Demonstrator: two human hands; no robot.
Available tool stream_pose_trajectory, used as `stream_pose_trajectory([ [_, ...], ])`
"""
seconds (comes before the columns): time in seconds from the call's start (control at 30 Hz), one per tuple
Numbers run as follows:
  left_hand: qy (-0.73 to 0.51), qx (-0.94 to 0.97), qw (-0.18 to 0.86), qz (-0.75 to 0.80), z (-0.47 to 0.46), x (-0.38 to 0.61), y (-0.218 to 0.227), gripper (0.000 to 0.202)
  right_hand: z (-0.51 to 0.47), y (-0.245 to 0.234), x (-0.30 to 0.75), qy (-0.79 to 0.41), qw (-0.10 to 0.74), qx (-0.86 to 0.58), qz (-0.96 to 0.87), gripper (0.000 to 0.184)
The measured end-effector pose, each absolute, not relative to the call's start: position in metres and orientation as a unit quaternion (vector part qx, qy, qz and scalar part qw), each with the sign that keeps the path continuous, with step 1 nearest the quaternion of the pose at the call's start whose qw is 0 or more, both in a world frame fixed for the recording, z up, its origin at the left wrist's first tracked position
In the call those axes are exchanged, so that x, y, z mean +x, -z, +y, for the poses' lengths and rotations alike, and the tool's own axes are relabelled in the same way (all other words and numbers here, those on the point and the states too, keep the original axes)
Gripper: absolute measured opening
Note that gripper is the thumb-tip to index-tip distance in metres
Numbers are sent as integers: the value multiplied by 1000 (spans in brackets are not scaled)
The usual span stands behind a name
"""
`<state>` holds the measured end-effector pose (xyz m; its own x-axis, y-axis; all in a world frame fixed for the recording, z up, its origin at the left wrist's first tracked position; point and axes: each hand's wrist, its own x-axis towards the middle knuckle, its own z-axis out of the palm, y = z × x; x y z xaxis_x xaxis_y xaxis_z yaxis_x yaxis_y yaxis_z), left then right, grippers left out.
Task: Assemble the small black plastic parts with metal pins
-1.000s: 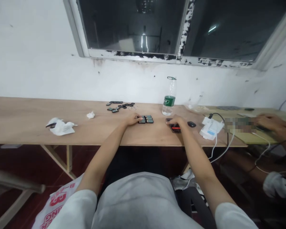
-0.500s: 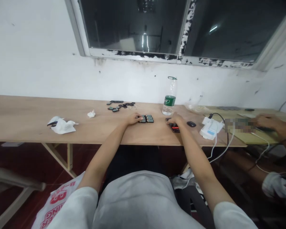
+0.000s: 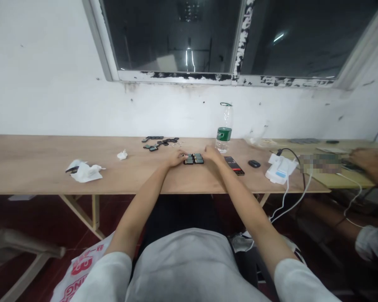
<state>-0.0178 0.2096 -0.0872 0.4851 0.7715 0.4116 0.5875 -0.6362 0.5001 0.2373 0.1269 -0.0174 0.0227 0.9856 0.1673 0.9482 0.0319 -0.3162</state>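
Observation:
A compact group of small black rectangular pieces with grey-green faces point(image 3: 193, 158) lies on the wooden table in front of me. At its left edge, my left hand point(image 3: 177, 157) has its thumb and fingers closed on the pieces. My right hand point(image 3: 211, 153) is at the group's upper right corner; its fingers are blurred, so their grip is unclear. To the right of that hand lies a phone point(image 3: 234, 165) with a lit dark and red screen, untouched. More loose black and grey-green pieces point(image 3: 159, 142) are scattered farther back on the left, beside tiny pale bits.
A water bottle with a green label point(image 3: 224, 134) stands behind my right hand. Rightward are a black oval object point(image 3: 254, 163) and a white box with cables point(image 3: 281, 170). Crumpled tissues point(image 3: 87, 171) lie on the left. Another person's hand point(image 3: 370, 159) is at far right.
My right hand has left the phone and moved left to the group of pieces, uncovering the phone's screen. My left hand stays at the group's left edge. The view has shifted slightly.

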Motion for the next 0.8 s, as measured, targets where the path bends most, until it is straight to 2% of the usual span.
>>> stream_pose_trajectory([
  [0.07,-309,849,145,403,210,-19,88,41,136,14,223,-73,151,-679,-714,36],
  [0.13,-307,846,145,412,211,-19,89,40,145,13,216,-95,111,-677,-722,31],
  [0.23,-301,841,153,423,210,-20,89,41,151,17,217,-125,89,-676,-721,36],
  [0.43,-277,860,147,403,205,-18,85,49,152,33,236,-179,161,-659,-713,48],
  [0.6,-251,877,146,383,198,-15,82,59,154,37,244,-221,185,-644,-709,47],
  [0.8,-248,882,135,376,194,-15,80,55,151,32,243,-264,175,-638,-702,47],
])
